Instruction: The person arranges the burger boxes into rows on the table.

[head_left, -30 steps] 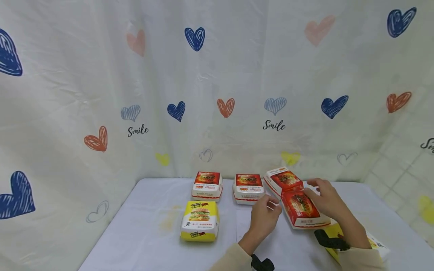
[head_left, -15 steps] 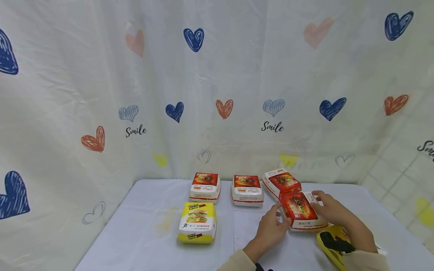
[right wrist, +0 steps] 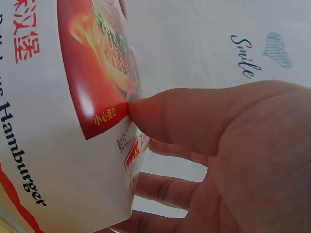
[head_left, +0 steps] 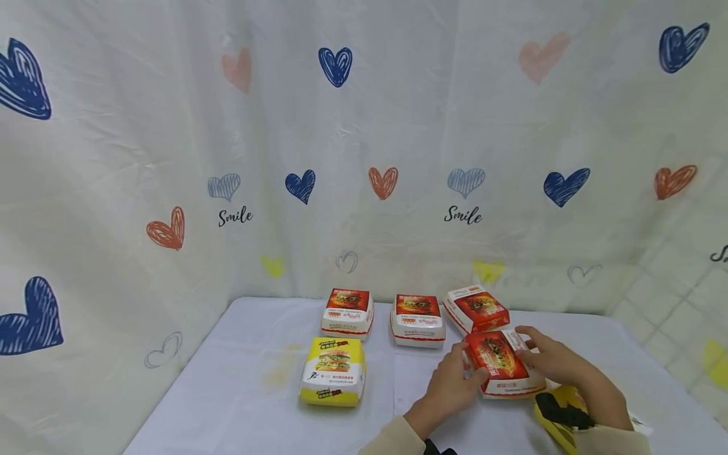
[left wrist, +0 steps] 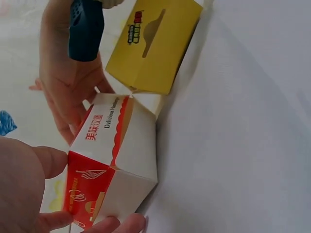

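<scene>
Between my two hands a red and white hamburger box [head_left: 499, 370] is held at the right of the table. My left hand [head_left: 452, 382] grips its left side; in the left wrist view the thumb lies at the top edge and the fingers [left wrist: 104, 224] reach round a lower corner. On the opposite side my right hand [head_left: 554, 360] holds it, the thumb [right wrist: 170, 116] pressing on the lid edge and the other fingers along the side wall. Directly behind it sits another red and white hamburger box [head_left: 476, 308], set at an angle.
Two more red boxes, a left one [head_left: 347, 313] and a middle one [head_left: 418, 321], stand along the back. A yellow burger box [head_left: 333, 373] sits in front of the left one. Another yellow box [left wrist: 153, 43] lies by my right wrist. A heart-patterned curtain [head_left: 398, 126] hangs behind the table.
My left hand has come forward from beside the hamburger box and taken hold of its left side. The box has shifted slightly toward me and turned a little, my right hand moving with it.
</scene>
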Tool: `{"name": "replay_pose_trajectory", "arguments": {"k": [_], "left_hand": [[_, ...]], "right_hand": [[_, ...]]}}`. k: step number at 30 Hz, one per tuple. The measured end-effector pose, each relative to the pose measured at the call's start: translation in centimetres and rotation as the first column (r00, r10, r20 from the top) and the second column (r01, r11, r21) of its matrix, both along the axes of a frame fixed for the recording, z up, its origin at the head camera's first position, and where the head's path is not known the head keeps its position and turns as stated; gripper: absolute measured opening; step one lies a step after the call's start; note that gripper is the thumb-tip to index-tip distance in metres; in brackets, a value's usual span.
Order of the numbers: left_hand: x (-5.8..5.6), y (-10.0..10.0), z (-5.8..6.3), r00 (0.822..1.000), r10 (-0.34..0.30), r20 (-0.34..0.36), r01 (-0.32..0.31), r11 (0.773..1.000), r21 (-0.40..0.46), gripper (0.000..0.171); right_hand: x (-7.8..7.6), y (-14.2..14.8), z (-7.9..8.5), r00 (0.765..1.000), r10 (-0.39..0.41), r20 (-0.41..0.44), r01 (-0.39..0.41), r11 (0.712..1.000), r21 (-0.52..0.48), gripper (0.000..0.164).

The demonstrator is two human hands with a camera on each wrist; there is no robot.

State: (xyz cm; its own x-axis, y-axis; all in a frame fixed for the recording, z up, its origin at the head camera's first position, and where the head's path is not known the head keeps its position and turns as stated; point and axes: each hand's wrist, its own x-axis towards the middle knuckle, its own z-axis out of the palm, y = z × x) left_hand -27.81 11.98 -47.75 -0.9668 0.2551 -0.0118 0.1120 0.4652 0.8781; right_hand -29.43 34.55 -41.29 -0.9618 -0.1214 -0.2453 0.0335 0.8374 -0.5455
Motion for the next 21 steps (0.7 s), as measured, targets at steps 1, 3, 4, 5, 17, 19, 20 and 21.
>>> {"name": "replay_pose_trajectory", "arguments": {"k": [1, 3, 4, 5, 17, 19, 20, 21], "left_hand": [[0.0, -0.1, 0.1, 1.0, -0.002, 0.003, 0.002, 1.0, -0.011, 0.061], [-0.1, -0.5, 0.4, 1.0, -0.009, 0.003, 0.009, 0.999, -0.037, 0.065], [-0.1, -0.7, 0.5, 1.0, -0.013, 0.004, 0.013, 0.999, -0.049, 0.068], [-0.1, -0.9, 0.6, 1.0, -0.017, 0.01, 0.017, 0.998, -0.059, 0.07], [0.7, -4.5, 0.3, 0.998, -0.066, 0.017, 0.068, 0.983, -0.168, 0.084], [0.8, -5.2, 0.3, 0.997, -0.077, 0.017, 0.079, 0.981, -0.176, 0.084], [0.9, -5.5, 0.3, 0.996, -0.083, 0.015, 0.084, 0.98, -0.178, 0.084], [1.0, -5.9, 0.3, 0.996, -0.087, 0.015, 0.088, 0.98, -0.179, 0.084]], "right_hand": [[0.0, -0.1, 0.1, 1.0, 0.003, 0.0, -0.003, 1.0, -0.001, 0.076], [0.0, -0.5, 0.2, 1.0, 0.012, 0.0, -0.012, 1.0, -0.004, 0.078], [0.0, -0.7, 0.2, 1.0, 0.016, 0.0, -0.016, 1.0, -0.002, 0.078], [-0.1, -0.9, 0.2, 1.0, 0.024, -0.003, -0.024, 1.0, 0.001, 0.078], [0.1, -4.1, 0.2, 0.995, 0.099, -0.028, -0.1, 0.995, -0.023, 0.073], [0.2, -4.6, 0.2, 0.994, 0.108, -0.026, -0.109, 0.993, -0.033, 0.074], [0.2, -4.9, 0.2, 0.993, 0.114, -0.029, -0.115, 0.993, -0.036, 0.073], [0.3, -5.3, 0.1, 0.992, 0.121, -0.035, -0.122, 0.992, -0.042, 0.072]]}}
